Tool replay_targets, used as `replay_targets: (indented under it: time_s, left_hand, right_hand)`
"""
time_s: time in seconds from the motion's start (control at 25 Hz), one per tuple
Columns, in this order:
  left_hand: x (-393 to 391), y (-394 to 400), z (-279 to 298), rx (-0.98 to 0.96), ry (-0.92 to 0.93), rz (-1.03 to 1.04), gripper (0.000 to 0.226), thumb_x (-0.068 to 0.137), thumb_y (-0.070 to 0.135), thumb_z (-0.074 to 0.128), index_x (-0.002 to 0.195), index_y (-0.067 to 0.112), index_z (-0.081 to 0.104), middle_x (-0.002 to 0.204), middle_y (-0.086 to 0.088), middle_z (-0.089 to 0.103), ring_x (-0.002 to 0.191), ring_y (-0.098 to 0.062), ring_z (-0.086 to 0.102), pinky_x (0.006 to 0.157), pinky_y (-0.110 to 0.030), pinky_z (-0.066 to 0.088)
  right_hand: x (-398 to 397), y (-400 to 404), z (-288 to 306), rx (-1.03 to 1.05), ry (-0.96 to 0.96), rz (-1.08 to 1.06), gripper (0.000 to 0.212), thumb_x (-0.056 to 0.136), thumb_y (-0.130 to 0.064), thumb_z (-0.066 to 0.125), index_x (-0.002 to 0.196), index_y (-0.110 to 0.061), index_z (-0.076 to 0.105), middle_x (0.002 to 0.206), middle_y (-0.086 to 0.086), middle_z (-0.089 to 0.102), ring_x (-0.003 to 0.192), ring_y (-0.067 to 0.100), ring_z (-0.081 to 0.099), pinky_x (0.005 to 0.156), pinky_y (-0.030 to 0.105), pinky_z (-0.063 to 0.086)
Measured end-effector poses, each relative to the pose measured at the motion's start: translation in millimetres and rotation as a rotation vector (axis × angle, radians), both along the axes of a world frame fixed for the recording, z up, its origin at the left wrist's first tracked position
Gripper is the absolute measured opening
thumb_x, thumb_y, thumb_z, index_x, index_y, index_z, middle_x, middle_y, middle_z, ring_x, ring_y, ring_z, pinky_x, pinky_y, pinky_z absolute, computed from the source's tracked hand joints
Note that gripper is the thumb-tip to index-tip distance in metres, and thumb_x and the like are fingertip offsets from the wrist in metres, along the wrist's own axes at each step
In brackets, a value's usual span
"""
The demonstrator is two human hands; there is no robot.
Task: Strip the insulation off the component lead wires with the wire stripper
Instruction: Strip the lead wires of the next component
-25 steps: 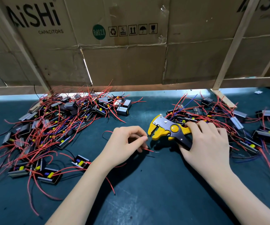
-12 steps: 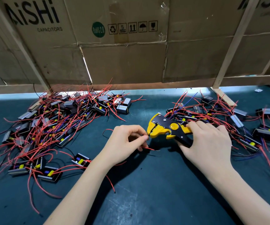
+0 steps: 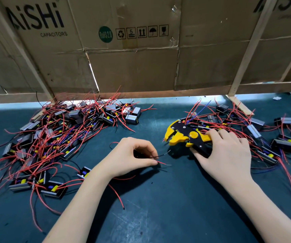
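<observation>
A dark teal counter [image 3: 158, 221] carries everything. Taking the yellow-and-black wire stripper [image 3: 186, 135] as the landmark, it lies on the counter a little right of the middle. Well to its left sprawls a large heap of small boxy components [image 3: 62, 130] tangled in red leads. Just behind it and to its right spreads a second, looser pile of components [image 3: 256, 130]. Left of the stripper and nearer the viewer, a few components [image 3: 53, 189] lie apart at the big heap's edge. A loose red wire [image 3: 118, 197] curves across the bare surface, nearer than the stripper.
</observation>
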State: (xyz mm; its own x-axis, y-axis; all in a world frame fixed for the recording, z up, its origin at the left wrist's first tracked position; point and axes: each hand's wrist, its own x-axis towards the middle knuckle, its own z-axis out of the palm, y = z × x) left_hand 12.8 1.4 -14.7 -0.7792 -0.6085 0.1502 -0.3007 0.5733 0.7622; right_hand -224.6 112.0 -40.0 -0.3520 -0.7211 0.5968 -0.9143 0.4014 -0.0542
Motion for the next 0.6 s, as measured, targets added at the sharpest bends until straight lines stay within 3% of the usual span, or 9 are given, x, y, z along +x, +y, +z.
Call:
replay_targets:
  time_s: [0.28, 0.6]
  left_hand:
    - [-13.2, 4.3, -8.0, 0.018, 0.103, 0.244, 0.009, 0.088, 0.01, 0.07, 0.081, 0.014, 0.065, 0.067, 0.002, 0.073, 0.054, -0.01, 0.064, 0.063, -0.018, 0.052]
    - [-24.9, 9.6, -10.6, 0.066, 0.137, 0.34, 0.008, 0.089, 0.009, 0.066, 0.082, 0.012, 0.062, 0.067, 0.002, 0.074, 0.05, -0.011, 0.06, 0.06, -0.017, 0.048]
  right_hand:
    - [-0.6, -2.4, -4.6, 0.008, 0.019, -0.014, 0.049, 0.066, -0.047, 0.081, 0.091, -0.008, 0.064, 0.082, 0.012, 0.061, 0.08, 0.035, 0.057, 0.072, 0.041, 0.034]
    - [6.3, -12.9, -6.4, 0.026, 0.045, -0.037, 0.052, 0.059, -0.042, 0.086, 0.088, -0.006, 0.062, 0.081, 0.015, 0.061, 0.077, 0.035, 0.056, 0.07, 0.04, 0.034]
